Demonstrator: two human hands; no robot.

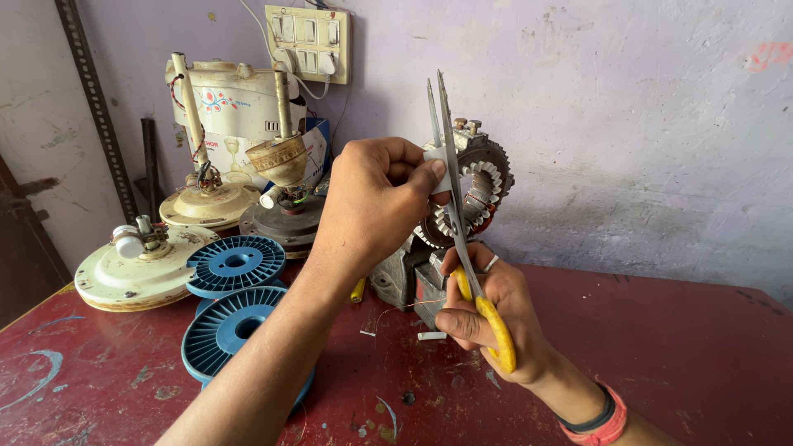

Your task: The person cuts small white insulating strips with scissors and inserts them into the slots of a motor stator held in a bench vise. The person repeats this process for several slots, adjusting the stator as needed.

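On the red table (677,347), against the pale purple wall (628,116), I saw the work laid out from the big pieces down to the scraps. Largest were the cream ceiling-fan motors (140,272) stacked at the back left, with a white appliance (235,103) behind them and a switchboard (308,41) fixed to the wall above. In front of those lay two blue plastic spools (231,318), one partly over the other. Near the middle stood a round motor core (483,186) with white-lined slots, tilted on edge and resting on grey metal blocks (405,277).

My left hand (376,202) was raised in front of that core, fingers curled together and pinched on a small white strip (438,169), thumb pressed on top of it. My right hand (487,318) sat lower, just above the table, fingers clamped through the yellow handles of a pair of scissors (453,190). The blades pointed straight up, slightly apart, and the white strip sat right between them at the left hand's fingertips. A red and black band (603,417) ringed the right wrist.

Smallest of all, a few short white cuttings (431,335) lay on the table just below the right hand.
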